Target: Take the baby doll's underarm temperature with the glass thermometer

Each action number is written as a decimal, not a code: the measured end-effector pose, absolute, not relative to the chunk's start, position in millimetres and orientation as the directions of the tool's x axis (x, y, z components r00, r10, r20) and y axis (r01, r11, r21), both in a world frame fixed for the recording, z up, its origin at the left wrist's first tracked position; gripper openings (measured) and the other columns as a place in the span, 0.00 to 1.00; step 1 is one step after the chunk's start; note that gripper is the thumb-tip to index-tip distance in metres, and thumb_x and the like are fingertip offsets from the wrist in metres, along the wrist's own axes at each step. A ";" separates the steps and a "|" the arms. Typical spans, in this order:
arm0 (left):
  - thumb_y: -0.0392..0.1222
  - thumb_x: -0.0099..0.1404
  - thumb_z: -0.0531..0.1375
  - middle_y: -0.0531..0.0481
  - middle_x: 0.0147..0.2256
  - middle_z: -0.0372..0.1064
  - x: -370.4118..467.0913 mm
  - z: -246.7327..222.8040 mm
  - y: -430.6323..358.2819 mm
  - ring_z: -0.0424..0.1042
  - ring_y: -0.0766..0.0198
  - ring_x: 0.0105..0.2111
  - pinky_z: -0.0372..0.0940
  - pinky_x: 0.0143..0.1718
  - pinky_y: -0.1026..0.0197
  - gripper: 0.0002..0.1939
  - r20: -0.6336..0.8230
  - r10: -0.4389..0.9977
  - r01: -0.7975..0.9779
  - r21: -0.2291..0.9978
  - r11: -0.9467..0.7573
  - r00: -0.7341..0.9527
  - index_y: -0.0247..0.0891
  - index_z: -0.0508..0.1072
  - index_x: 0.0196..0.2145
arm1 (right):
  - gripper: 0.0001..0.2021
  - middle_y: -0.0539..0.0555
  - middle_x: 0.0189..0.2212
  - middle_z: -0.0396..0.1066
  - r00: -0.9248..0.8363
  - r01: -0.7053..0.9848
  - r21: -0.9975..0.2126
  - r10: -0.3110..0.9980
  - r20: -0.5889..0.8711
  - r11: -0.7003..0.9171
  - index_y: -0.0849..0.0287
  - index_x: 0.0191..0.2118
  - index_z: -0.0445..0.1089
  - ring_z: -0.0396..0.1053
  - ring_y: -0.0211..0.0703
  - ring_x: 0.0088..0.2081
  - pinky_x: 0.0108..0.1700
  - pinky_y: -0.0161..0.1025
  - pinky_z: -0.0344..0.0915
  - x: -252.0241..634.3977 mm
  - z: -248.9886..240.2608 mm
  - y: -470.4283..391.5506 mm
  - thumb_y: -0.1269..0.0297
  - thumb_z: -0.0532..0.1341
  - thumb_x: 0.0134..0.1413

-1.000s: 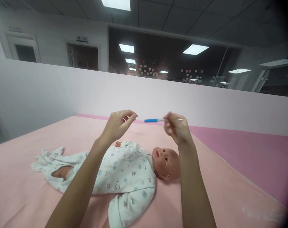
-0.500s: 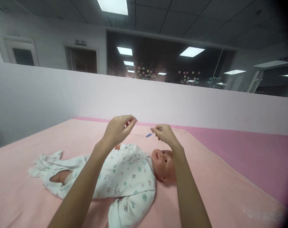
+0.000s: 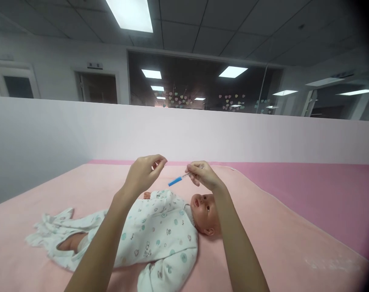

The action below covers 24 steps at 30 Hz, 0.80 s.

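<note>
A thin stick-like object with a blue end (image 3: pixel 175 181) is pinched in my right hand (image 3: pixel 201 173), its blue end pointing left and slightly down. My left hand (image 3: pixel 145 170) is raised to the left of it, thumb and fingertips brought together; whether anything small is between them is hidden. Below both hands a baby doll (image 3: pixel 204 213) lies on its back in a white patterned outfit (image 3: pixel 160 233), head to the right. My right forearm covers part of its head, and my left forearm crosses over its lower body.
The doll lies on a pink sheet (image 3: pixel 281 235) over a darker pink mat (image 3: pixel 318 194). A white low wall (image 3: pixel 184 134) stands behind, with a window and doorways beyond it.
The view has tilted up and shifted a little. The blue-ended object now shows more of its length, extending further left from my right hand. My left hand keeps its pinched shape.
</note>
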State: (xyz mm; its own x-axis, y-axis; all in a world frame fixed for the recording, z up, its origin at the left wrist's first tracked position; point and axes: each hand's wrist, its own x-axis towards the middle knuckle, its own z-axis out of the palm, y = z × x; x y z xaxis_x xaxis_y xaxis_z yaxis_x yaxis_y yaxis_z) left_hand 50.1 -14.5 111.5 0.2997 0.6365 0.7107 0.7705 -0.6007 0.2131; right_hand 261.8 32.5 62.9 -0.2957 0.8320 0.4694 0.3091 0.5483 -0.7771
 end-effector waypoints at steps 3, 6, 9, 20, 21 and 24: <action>0.48 0.64 0.46 0.54 0.30 0.72 50.4 112.0 -16.1 0.68 0.65 0.27 0.58 0.26 0.65 0.16 0.700 0.647 0.775 0.216 -0.594 0.301 0.42 0.71 0.33 | 0.15 0.47 0.12 0.64 -0.220 0.502 -0.735 0.889 0.401 0.456 0.64 0.21 0.70 0.58 0.30 0.13 0.19 0.29 0.56 264.3 54.3 37.4 0.62 0.54 0.52; 0.48 0.64 0.46 0.54 0.29 0.72 51.3 112.1 -16.7 0.68 0.65 0.25 0.57 0.25 0.65 0.16 0.687 0.653 0.773 0.211 -0.598 0.318 0.42 0.71 0.33 | 0.13 0.49 0.12 0.64 -0.171 0.541 -0.719 0.895 0.412 0.435 0.63 0.19 0.69 0.59 0.31 0.15 0.19 0.28 0.56 264.4 52.9 39.3 0.65 0.56 0.50; 0.48 0.64 0.45 0.53 0.29 0.72 51.8 111.6 -15.7 0.67 0.65 0.25 0.57 0.25 0.65 0.17 0.679 0.650 0.771 0.194 -0.606 0.341 0.41 0.71 0.32 | 0.13 0.50 0.18 0.67 -0.236 0.366 -0.752 0.836 0.495 0.548 0.63 0.31 0.71 0.62 0.32 0.17 0.18 0.28 0.57 263.2 58.8 36.4 0.59 0.55 0.52; 0.48 0.64 0.45 0.54 0.28 0.71 53.2 108.3 -12.5 0.67 0.65 0.24 0.55 0.23 0.65 0.17 0.652 0.664 0.778 0.177 -0.603 0.367 0.42 0.71 0.32 | 0.10 0.47 0.14 0.63 -0.068 0.403 -0.664 0.744 0.664 0.630 0.62 0.27 0.72 0.59 0.32 0.18 0.20 0.28 0.55 257.1 82.4 7.7 0.61 0.58 0.50; 0.48 0.64 0.45 0.54 0.28 0.71 53.3 108.0 -12.2 0.67 0.65 0.24 0.55 0.23 0.65 0.16 0.649 0.664 0.778 0.173 -0.604 0.371 0.42 0.71 0.32 | 0.11 0.47 0.15 0.63 -0.069 0.330 -0.662 0.717 0.693 0.672 0.61 0.30 0.71 0.59 0.31 0.18 0.20 0.28 0.55 259.0 87.3 0.5 0.59 0.58 0.50; 0.47 0.63 0.45 0.53 0.27 0.71 53.6 107.6 -12.0 0.66 0.65 0.24 0.55 0.23 0.65 0.16 0.635 0.672 0.782 0.166 -0.601 0.381 0.41 0.71 0.32 | 0.15 0.45 0.13 0.59 -0.237 0.099 -0.683 0.684 0.690 0.724 0.61 0.34 0.71 0.56 0.31 0.14 0.17 0.29 0.54 268.1 91.6 -9.0 0.55 0.56 0.51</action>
State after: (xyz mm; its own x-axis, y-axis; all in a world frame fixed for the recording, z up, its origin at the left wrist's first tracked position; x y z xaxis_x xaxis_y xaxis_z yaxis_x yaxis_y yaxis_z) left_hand 53.6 -12.0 107.6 0.3812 0.6718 0.6351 0.7820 -0.6008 0.1661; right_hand 268.1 -9.0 91.6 -0.2370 0.6836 0.6903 0.0994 0.7238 -0.6828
